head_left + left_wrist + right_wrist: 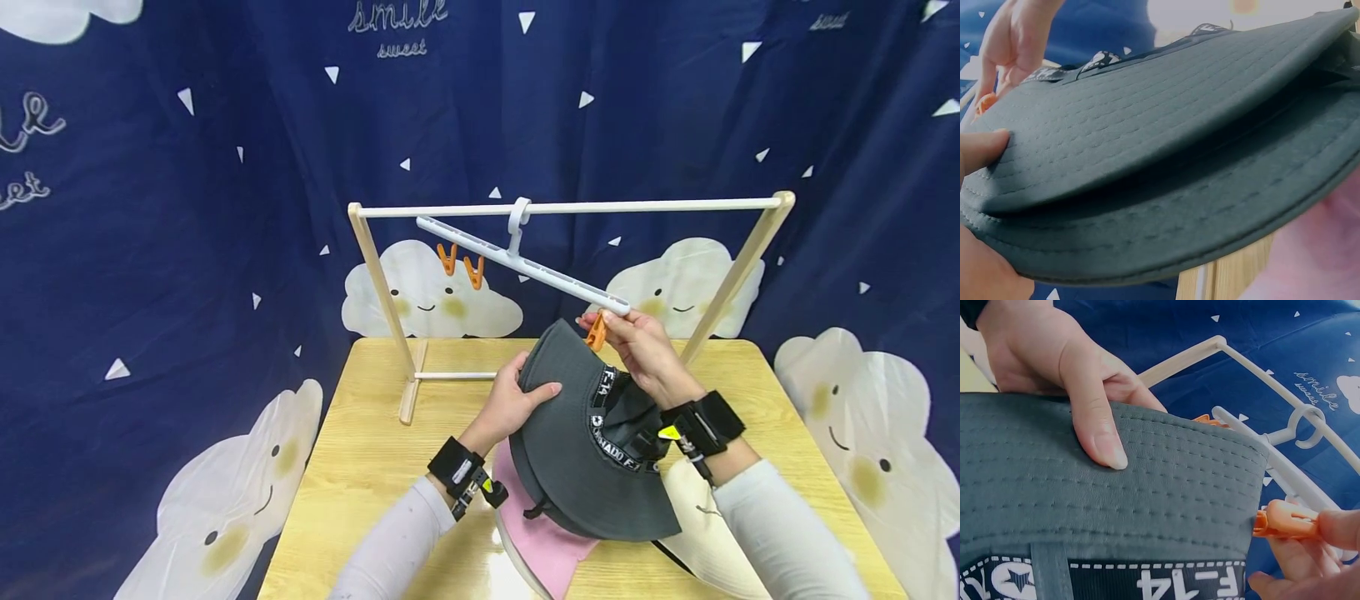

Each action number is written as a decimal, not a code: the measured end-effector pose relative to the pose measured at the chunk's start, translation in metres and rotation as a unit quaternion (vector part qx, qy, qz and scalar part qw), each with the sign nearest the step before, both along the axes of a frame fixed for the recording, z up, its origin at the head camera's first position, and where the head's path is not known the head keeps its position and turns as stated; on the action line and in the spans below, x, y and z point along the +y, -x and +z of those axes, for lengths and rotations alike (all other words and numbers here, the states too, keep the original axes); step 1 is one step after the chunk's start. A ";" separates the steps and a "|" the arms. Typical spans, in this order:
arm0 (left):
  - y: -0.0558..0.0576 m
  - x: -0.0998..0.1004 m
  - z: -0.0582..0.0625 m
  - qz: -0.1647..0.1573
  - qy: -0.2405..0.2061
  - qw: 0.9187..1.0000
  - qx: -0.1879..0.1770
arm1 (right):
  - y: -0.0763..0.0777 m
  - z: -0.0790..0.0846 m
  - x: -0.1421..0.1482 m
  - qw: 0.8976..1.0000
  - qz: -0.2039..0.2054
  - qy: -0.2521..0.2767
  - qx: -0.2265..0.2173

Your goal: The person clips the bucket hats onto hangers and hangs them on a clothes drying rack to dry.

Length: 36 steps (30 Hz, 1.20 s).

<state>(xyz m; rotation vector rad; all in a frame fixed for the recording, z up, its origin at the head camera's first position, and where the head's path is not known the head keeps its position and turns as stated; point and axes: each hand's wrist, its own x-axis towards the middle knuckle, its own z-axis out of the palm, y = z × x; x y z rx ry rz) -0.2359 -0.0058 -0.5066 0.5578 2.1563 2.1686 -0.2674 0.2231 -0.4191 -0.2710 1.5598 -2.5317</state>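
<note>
A dark grey bucket hat with a lettered band is held up by my left hand, thumb on the brim and fingers behind it. My right hand pinches an orange clip under the low right end of a white hanger. In the right wrist view the mouth of this clip is right at the brim's edge. The hanger tilts down to the right from its hook. Two other orange clips, the first and the second, hang under its left half.
The hanger's hook sits on the white bar of a wooden rack standing on the table. Beneath the grey hat lie a pink hat and a cream hat. A dark blue curtain surrounds the table's back and sides.
</note>
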 end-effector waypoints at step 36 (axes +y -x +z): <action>0.004 0.066 -0.011 0.059 -0.031 0.996 0.059 | -0.002 0.004 -0.002 0.983 -0.073 -0.161 0.053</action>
